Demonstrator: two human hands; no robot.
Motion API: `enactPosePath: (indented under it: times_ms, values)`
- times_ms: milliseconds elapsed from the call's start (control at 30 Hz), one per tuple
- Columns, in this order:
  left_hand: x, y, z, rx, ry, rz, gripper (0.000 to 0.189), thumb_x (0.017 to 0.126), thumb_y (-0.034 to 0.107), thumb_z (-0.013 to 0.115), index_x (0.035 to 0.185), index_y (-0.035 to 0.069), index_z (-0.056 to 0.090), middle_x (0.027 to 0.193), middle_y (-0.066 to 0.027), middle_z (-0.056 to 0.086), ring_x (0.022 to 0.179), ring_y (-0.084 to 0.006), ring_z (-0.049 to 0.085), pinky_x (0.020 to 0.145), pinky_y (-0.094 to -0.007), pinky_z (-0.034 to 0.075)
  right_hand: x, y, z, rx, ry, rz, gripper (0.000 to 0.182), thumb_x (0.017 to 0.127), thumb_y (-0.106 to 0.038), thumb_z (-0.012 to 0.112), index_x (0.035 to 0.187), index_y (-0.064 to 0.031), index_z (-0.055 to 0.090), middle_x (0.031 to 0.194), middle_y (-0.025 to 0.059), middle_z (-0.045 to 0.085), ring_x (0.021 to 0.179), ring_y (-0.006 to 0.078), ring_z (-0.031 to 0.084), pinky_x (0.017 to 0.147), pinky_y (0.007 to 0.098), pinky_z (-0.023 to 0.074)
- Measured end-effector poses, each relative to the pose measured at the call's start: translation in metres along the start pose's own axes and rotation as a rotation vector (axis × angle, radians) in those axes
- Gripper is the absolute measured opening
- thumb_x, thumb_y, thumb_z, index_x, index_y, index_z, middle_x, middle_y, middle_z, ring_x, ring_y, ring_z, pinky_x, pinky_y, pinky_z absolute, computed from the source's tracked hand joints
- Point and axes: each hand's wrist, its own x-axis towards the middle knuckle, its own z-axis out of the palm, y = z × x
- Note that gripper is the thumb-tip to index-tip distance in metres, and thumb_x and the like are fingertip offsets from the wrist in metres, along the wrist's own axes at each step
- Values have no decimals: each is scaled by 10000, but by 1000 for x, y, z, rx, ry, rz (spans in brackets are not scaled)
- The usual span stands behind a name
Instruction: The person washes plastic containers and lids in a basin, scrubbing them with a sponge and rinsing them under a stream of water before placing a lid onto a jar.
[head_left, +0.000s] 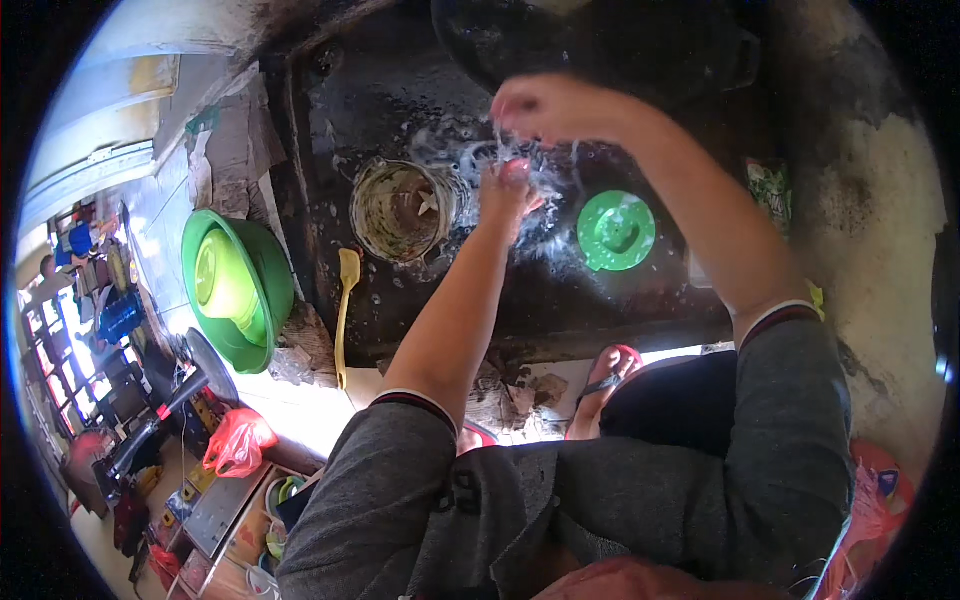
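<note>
My left hand (512, 191) is low over a wet, dark surface (435, 307), its fingers curled and partly hidden. Just beyond it, my right hand (544, 109) is raised and blurred, bent at the wrist. Water streaks and splashes between and around both hands; whether either one holds something cannot be made out. Left of my left hand is a round, residue-streaked pot (397, 211), its opening facing me and a small pale star-like shape visible inside. A round green plastic lid (616, 230), wet with drops, lies to the right of my hands.
A yellow spatula (347, 300) lies at the surface's left edge. Beside it, a green basin (274, 300) holds a yellow-green plastic vessel (225, 274). A large dark pan (600, 45) stands at the far side. A green packet (769, 187) lies at right.
</note>
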Motion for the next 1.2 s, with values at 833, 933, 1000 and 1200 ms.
enactPosePath:
  times_ms: [833, 933, 1000, 1200]
  values:
    - [-33, -60, 82, 1603, -186, 352, 738, 641, 397, 721, 1187, 9, 409, 1086, -175, 515, 999, -329, 516, 841, -399, 440, -56, 83, -99, -429, 627, 295, 320, 838, -300, 521, 1082, -94, 543, 1090, 124, 554, 986, 283, 540, 835, 383, 426]
    - [-25, -65, 69, 1634, -233, 180, 703, 607, 388, 739, 1121, 9, 445, 1028, -179, 544, 961, -314, 540, 801, -394, 461, -59, 61, -98, -399, 768, 380, 408, 823, -239, 554, 1178, -62, 455, 1222, 154, 449, 1065, 308, 485, 911, 392, 381]
    - [-20, -62, 60, 1454, -242, 6, 689, 583, 378, 750, 1085, 13, 453, 987, -184, 558, 919, -314, 559, 773, -393, 468, -54, 64, -106, -443, 915, 422, 508, 812, -212, 572, 1249, -45, 374, 1302, 177, 358, 1137, 321, 425, 967, 387, 338]
    - [-14, -11, 32, 444, 92, -156, 645, 627, 100, 730, 1150, 58, 355, 1036, -167, 505, 909, -290, 548, 712, -406, 469, 2, 149, -99, -401, 904, 525, 411, 813, -393, 520, 1058, -68, 578, 990, 86, 623, 914, 252, 589, 827, 363, 442]
